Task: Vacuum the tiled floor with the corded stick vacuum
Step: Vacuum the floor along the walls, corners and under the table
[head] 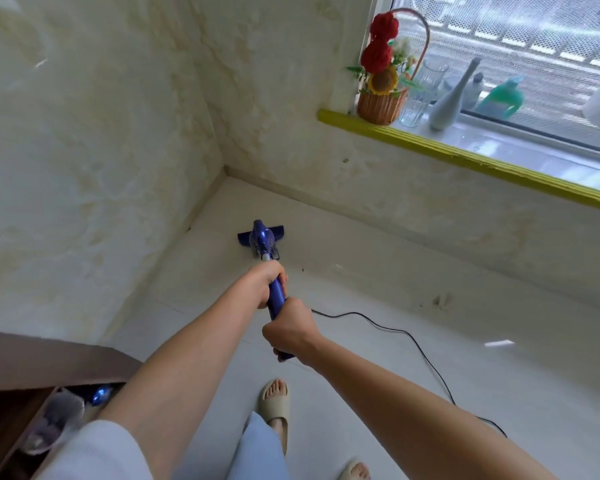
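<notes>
A blue corded stick vacuum (263,241) stands on the pale tiled floor (378,341), its floor head near the room corner by the left wall. My left hand (268,279) grips the blue handle higher up the stick. My right hand (289,330) grips the handle's near end, just behind the left hand. The black cord (413,336) runs from the handle across the floor to the right and toward the bottom right.
Marbled walls meet at a corner (225,168) ahead. A yellow-edged window sill (465,157) at the right holds a flower basket (381,102), glasses and bottles. A brown cabinet (32,368) stands at the lower left. My feet in beige slippers (276,403) stand on the floor below.
</notes>
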`<action>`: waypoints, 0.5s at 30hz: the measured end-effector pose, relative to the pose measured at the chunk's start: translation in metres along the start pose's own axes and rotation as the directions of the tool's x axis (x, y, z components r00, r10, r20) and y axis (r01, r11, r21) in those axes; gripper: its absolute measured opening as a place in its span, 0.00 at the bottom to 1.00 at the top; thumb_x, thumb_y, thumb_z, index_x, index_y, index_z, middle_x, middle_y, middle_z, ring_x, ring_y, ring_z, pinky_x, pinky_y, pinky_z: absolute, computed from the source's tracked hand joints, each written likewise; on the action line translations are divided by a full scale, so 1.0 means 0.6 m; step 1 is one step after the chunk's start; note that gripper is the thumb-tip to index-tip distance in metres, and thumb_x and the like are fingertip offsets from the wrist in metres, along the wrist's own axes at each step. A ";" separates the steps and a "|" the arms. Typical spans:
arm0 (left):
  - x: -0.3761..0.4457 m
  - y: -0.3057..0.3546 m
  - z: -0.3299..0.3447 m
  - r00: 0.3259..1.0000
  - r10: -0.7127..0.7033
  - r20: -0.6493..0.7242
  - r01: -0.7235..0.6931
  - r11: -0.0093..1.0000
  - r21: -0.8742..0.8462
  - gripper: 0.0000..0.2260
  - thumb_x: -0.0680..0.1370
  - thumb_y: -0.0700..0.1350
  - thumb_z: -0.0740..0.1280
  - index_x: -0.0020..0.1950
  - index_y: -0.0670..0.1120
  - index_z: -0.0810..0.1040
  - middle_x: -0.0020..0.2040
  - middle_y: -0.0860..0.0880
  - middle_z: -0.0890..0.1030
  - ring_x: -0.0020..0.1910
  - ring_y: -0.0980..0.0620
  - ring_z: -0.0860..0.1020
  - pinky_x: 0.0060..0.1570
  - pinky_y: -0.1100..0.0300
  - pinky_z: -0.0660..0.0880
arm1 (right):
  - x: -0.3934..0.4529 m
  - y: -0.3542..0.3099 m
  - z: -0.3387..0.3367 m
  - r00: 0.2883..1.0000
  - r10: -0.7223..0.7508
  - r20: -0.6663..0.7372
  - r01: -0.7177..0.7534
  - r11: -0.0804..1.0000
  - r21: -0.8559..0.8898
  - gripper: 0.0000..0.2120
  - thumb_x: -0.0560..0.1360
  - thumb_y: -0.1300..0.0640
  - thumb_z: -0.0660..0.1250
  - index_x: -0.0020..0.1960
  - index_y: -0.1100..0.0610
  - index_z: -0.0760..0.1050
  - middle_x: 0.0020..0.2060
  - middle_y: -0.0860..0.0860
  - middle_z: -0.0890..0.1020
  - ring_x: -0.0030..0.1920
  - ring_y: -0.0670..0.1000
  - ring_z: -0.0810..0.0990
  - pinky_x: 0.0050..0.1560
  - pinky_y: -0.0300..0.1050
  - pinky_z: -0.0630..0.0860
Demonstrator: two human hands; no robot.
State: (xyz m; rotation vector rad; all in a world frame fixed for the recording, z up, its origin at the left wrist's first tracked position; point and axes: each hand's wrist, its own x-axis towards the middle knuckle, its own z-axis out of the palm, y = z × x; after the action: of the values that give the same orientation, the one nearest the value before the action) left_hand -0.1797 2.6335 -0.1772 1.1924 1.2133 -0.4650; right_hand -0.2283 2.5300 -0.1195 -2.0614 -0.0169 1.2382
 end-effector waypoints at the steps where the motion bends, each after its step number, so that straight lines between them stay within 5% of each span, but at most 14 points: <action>1: -0.013 -0.012 0.009 1.000 -0.005 0.003 0.005 1.000 -0.005 0.10 0.74 0.34 0.58 0.33 0.41 0.67 0.17 0.48 0.67 0.22 0.50 0.66 0.29 0.62 0.66 | -0.016 0.010 -0.006 1.000 -0.001 0.010 0.002 1.000 -0.018 0.14 0.72 0.69 0.59 0.57 0.60 0.65 0.44 0.59 0.74 0.28 0.51 0.74 0.26 0.41 0.75; 5: -0.078 -0.078 0.060 0.999 -0.044 0.011 0.045 0.997 -0.060 0.12 0.74 0.36 0.58 0.31 0.43 0.64 0.15 0.49 0.66 0.24 0.51 0.65 0.27 0.61 0.64 | -0.092 0.075 -0.039 0.998 0.005 0.057 0.002 0.993 -0.115 0.15 0.73 0.69 0.58 0.59 0.61 0.65 0.43 0.59 0.75 0.28 0.49 0.74 0.23 0.39 0.72; 9: -0.148 -0.146 0.119 0.998 -0.063 0.004 0.063 0.991 -0.121 0.11 0.72 0.34 0.58 0.30 0.43 0.62 0.14 0.49 0.66 0.16 0.50 0.66 0.28 0.62 0.65 | -0.160 0.143 -0.073 0.998 -0.021 0.052 0.034 0.963 -0.268 0.10 0.72 0.67 0.58 0.52 0.60 0.65 0.42 0.58 0.76 0.27 0.50 0.74 0.25 0.40 0.75; 11: -0.183 -0.170 0.151 0.998 -0.062 -0.001 0.061 0.984 -0.168 0.11 0.72 0.34 0.58 0.30 0.42 0.63 0.15 0.48 0.67 0.21 0.49 0.68 0.29 0.62 0.66 | -0.189 0.171 -0.097 0.998 -0.027 0.058 0.045 0.942 -0.333 0.07 0.72 0.67 0.57 0.49 0.60 0.64 0.37 0.58 0.76 0.26 0.52 0.74 0.28 0.43 0.76; 15: -0.229 -0.194 0.210 0.997 -0.069 -0.015 0.061 0.949 -0.311 0.12 0.73 0.34 0.59 0.30 0.41 0.64 0.27 0.45 0.71 0.28 0.48 0.69 0.33 0.60 0.69 | -0.240 0.200 -0.158 0.996 -0.083 0.040 0.092 0.828 -0.553 0.08 0.72 0.68 0.56 0.38 0.59 0.61 0.28 0.55 0.73 0.18 0.48 0.72 0.19 0.36 0.70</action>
State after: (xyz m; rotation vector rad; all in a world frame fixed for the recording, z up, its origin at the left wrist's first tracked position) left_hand -0.2646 2.4386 -0.1208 0.8932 1.2976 -0.2941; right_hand -0.2727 2.3358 -0.0531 -2.5065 -0.5343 1.2942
